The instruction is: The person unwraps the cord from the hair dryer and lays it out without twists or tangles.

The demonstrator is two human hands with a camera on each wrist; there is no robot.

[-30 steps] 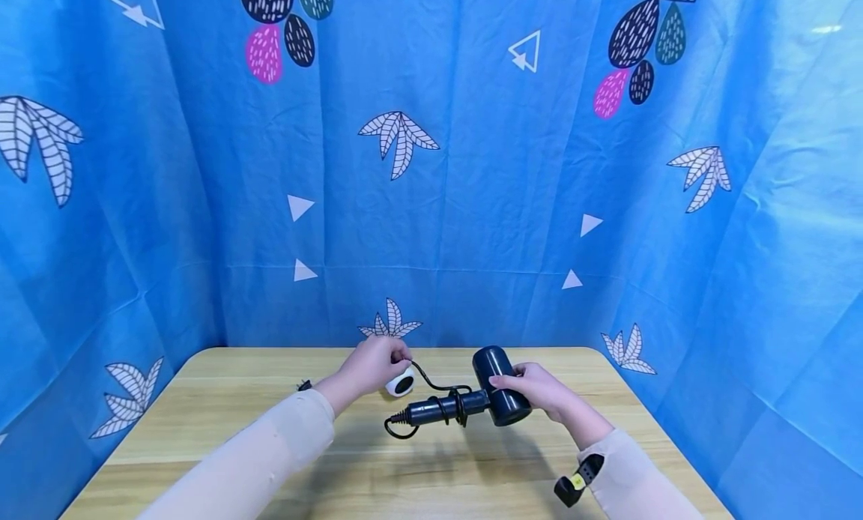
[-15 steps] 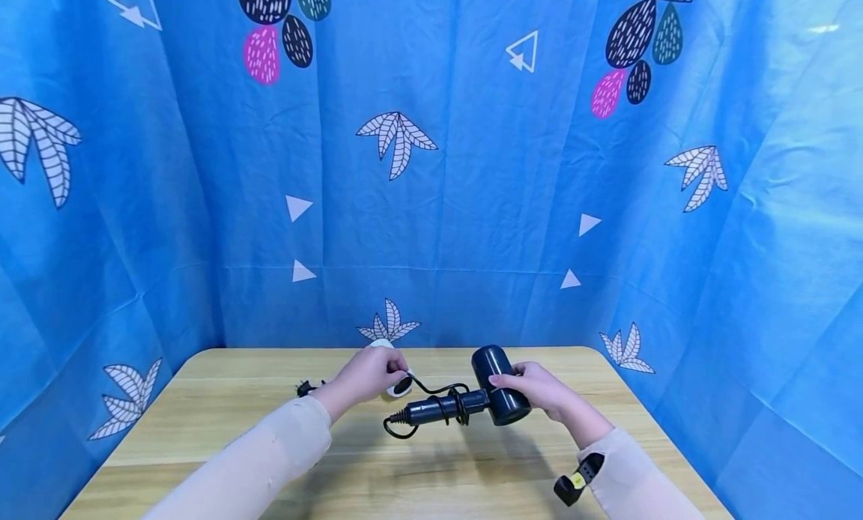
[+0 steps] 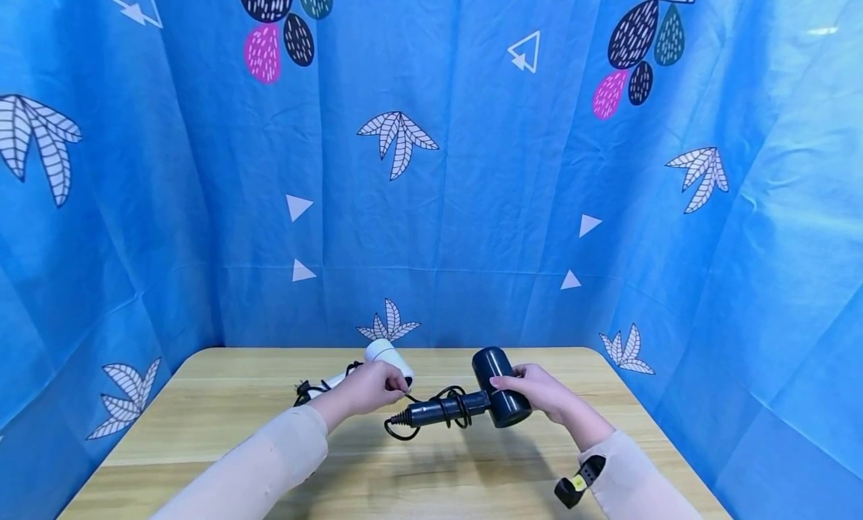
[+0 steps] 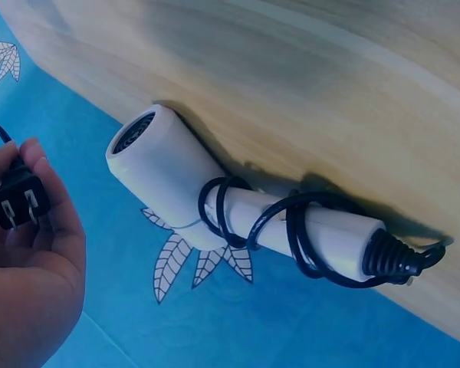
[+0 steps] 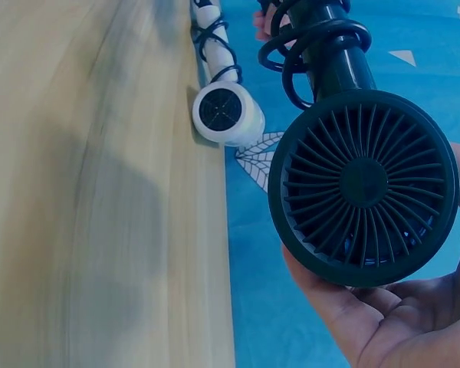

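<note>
My right hand [image 3: 539, 389] grips the barrel of a black hair dryer [image 3: 500, 385], held above the table with its handle pointing left. Loops of its black cord [image 3: 461, 407] wrap the handle. The round slatted grille at one barrel end fills much of the right wrist view. Just left of the handle, my left hand [image 3: 371, 387] pinches the cord's end. In the left wrist view its fingers hold a black two-prong plug [image 4: 19, 199]. Behind that hand a white hair dryer [image 4: 169, 165] lies on the table, with black cord wound round its handle.
The light wooden table [image 3: 222, 430] has its far edge close to a patterned blue curtain [image 3: 438, 205], which also hangs at both sides. The white dryer's dark plug [image 3: 303, 389] lies left of its handle. A black strap [image 3: 581, 479] hangs at the right sleeve.
My left hand has come down and nearer, uncovering the white hair dryer behind it. The cord loops on the black dryer's handle hang looser. My right hand has stayed almost still.
</note>
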